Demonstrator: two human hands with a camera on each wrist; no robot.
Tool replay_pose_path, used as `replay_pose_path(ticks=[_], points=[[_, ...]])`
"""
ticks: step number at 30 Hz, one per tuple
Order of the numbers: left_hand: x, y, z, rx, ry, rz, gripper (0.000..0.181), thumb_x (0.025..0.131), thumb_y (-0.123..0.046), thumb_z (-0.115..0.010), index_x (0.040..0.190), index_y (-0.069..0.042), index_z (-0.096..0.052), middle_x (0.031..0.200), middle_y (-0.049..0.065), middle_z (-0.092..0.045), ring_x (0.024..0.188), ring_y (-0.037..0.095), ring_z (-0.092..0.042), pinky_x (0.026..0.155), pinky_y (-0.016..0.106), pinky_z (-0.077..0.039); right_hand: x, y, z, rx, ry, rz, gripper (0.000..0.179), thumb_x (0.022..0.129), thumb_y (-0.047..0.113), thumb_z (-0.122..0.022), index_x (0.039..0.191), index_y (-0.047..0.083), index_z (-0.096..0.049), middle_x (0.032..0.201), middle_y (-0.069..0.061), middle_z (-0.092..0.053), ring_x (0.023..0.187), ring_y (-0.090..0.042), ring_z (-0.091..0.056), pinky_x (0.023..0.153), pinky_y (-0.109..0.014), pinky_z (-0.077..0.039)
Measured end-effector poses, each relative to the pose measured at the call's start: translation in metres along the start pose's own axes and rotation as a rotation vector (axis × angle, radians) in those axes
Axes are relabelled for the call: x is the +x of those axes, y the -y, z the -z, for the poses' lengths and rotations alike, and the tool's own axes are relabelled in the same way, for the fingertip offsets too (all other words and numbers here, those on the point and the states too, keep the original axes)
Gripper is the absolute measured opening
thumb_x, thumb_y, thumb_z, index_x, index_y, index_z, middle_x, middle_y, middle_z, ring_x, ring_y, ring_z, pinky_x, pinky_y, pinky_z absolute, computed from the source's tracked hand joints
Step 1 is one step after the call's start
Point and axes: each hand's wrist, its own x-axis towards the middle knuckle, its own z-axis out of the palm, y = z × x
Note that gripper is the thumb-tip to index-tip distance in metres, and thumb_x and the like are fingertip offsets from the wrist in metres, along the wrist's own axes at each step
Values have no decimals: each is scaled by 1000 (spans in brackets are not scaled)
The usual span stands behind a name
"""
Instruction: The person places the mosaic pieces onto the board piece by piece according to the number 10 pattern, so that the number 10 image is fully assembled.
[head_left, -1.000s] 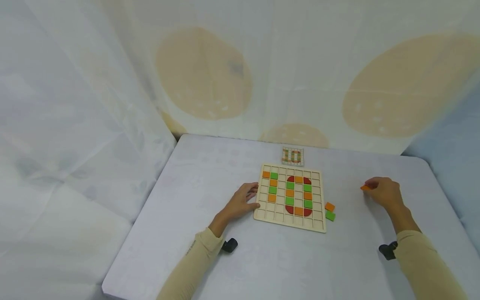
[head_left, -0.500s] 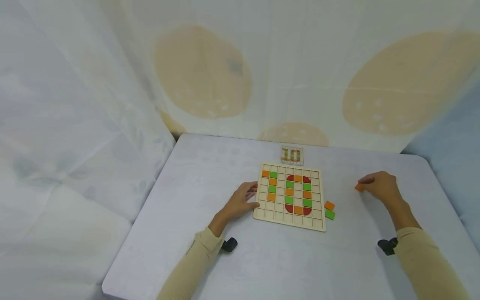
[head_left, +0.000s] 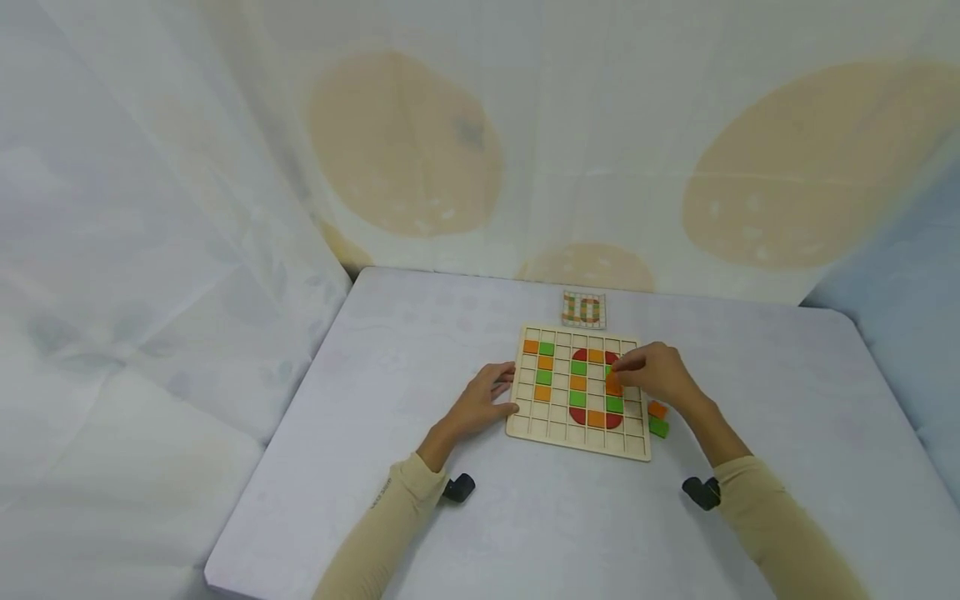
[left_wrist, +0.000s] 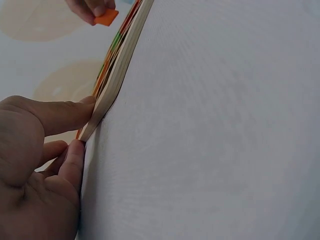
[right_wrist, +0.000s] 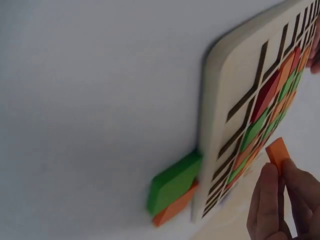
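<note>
My right hand pinches an orange square tile between thumb and fingertips, over the right part of the wooden grid board. In the left wrist view that orange tile shows above the board's surface. My left hand rests at the board's left edge, thumb and fingers extended against its side. Green, orange and red tiles sit in the grid in a 10-like pattern. The right hand covers some cells on the right.
By the board's right edge lie a loose orange tile and a green tile. Behind the board is a small pattern card with a similar coloured design. A patterned curtain hangs behind the white table.
My right hand has carried the orange tile leftward from the table's right side to over the board. The left hand keeps its place at the board's edge.
</note>
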Motion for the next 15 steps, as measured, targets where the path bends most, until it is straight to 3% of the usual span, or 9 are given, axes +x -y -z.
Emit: replay_pose_path(ticks=[5, 8, 15], points=[[2, 0, -1, 20, -3, 4, 78, 83, -3, -76, 149, -8, -35, 140, 2, -42, 129, 12, -44, 107, 14, -38, 2, 32, -25, 51, 63, 109, 13, 86, 15, -76, 97, 9, -79, 98, -5, -72, 87, -21, -65, 73, -33, -60], [3, -1, -2, 31, -4, 4, 78, 84, -3, -76, 149, -8, -35, 140, 2, -42, 129, 12, -44, 107, 14, -37, 2, 45, -37, 63, 93, 134, 10, 85, 14, -76, 94, 10, -79, 95, -3, -73, 87, -20, -65, 75, -34, -60], [1, -4, -3, 24, -3, 18, 78, 84, -2, -76, 149, -9, -35, 139, 1, -43, 128, 12, -44, 107, 13, -37, 0, 50, -57, 43, 146, 174, 7, 84, 9, -76, 89, 12, -79, 94, 0, -73, 85, -16, -65, 75, -32, -61]])
